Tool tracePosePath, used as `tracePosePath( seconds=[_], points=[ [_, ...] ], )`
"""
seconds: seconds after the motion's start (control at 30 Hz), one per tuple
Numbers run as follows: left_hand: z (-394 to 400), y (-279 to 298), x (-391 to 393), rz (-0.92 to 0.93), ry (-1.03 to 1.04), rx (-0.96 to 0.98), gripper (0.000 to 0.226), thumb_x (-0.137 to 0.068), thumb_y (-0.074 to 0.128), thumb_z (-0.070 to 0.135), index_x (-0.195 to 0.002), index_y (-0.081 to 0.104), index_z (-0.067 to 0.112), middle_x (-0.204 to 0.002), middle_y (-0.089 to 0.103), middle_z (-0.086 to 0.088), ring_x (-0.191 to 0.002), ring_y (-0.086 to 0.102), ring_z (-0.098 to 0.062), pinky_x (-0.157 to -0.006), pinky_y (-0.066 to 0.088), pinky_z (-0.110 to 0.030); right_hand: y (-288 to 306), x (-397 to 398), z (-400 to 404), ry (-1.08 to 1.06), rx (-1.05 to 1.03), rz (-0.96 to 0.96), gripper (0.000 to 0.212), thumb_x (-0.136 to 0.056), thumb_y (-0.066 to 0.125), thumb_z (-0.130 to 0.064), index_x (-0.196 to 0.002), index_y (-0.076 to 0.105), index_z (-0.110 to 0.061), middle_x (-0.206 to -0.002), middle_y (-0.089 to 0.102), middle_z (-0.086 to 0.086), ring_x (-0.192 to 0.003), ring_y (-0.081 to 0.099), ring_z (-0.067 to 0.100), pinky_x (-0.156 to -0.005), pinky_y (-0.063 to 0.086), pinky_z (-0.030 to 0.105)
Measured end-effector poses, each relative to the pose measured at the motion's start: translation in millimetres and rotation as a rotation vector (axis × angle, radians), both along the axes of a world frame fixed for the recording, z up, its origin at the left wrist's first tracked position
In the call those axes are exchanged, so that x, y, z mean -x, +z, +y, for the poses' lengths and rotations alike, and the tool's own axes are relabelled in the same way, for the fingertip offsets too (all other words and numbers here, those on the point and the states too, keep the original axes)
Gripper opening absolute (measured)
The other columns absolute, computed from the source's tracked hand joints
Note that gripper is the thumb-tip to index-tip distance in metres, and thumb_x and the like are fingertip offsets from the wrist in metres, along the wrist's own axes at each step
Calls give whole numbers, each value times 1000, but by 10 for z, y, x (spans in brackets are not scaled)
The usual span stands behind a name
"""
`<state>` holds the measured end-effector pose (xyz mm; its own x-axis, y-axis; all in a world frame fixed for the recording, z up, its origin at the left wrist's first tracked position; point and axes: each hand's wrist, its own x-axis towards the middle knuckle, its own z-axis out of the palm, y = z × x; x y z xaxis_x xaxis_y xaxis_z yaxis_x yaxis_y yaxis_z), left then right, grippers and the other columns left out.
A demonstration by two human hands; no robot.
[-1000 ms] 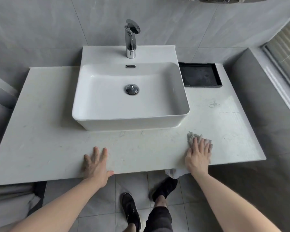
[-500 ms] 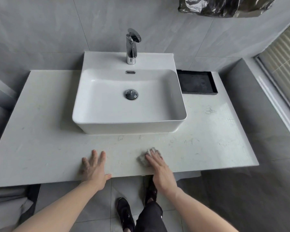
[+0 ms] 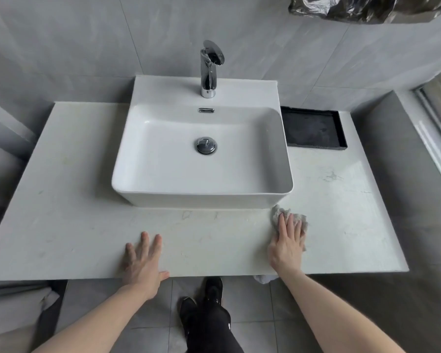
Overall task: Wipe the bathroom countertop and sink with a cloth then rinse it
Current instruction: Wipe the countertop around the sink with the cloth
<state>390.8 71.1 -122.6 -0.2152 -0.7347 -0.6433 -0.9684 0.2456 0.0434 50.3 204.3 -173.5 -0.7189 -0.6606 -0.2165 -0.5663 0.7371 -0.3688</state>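
A white rectangular sink [image 3: 270,149] sits on a pale stone countertop [image 3: 74,200], with a chrome faucet [image 3: 209,70] at its back. My right hand [image 3: 287,245] lies flat with straight fingers on a crumpled grey-white cloth [image 3: 301,220], pressing it onto the counter just in front of the sink's front right corner. My left hand [image 3: 143,263] rests flat with fingers spread on the counter's front edge, left of centre. It holds nothing.
A black rectangular tray [image 3: 313,128] is set into the counter right of the sink. A dark plastic-wrapped item [image 3: 367,8] hangs at the top right. Grey tiled walls stand behind, and a ledge with a window frame is on the right. My feet stand on the tiled floor below.
My right hand swept the cloth left along the counter's front, then back right to the sink's front right corner. My left hand stayed planted on the edge.
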Motion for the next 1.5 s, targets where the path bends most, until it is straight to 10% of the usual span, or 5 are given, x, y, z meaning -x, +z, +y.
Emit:
tracePosePath(
  seconds=[0.3,0.5,0.87,1.23,1.5],
  points=[
    [-39,5,17,-42,1,-69,99,-97,54,50,-154,-26,35,-159,-39,2,-150,-20,-44,-121,26,-49,98,-1009,-120,604,57,-127,97,-76,38,0,-165,13,-28,-172,-8,-11,-158,-18,16,-128,-9,38],
    [-66,33,7,-52,13,-90,101,-96,56,50,-153,-27,36,-157,-41,4,-150,-19,-42,-121,27,-50,125,-13,81,349,207,-97,96,-65,37,15,-157,42,-16,-169,22,1,-160,7,26,-130,12,41],
    [-75,14,0,-61,13,-85,105,-94,59,51,-152,-27,38,-159,-38,6,-151,-19,-39,-124,19,-48,104,532,23,-127,-211,-25,65,-104,35,-28,-165,12,-29,-174,0,2,-159,-1,33,-126,4,56],
    [-175,60,-126,-44,-72,-41,114,-85,64,5,-154,-17,46,-161,-33,11,-154,-6,-35,-115,38,-42,237,-1637,-747,457,-137,-167,95,-79,32,-10,-165,-5,-24,-169,-26,1,-152,-35,26,-128,-7,53],
    [-535,302,-504,169,-67,-149,89,-87,63,32,-159,12,39,-166,-6,13,-152,7,-23,-119,28,-41,172,-1243,-569,447,-110,-124,69,-99,29,-38,-164,6,-36,-171,-15,-8,-158,-20,21,-129,-3,50]
  ],
)
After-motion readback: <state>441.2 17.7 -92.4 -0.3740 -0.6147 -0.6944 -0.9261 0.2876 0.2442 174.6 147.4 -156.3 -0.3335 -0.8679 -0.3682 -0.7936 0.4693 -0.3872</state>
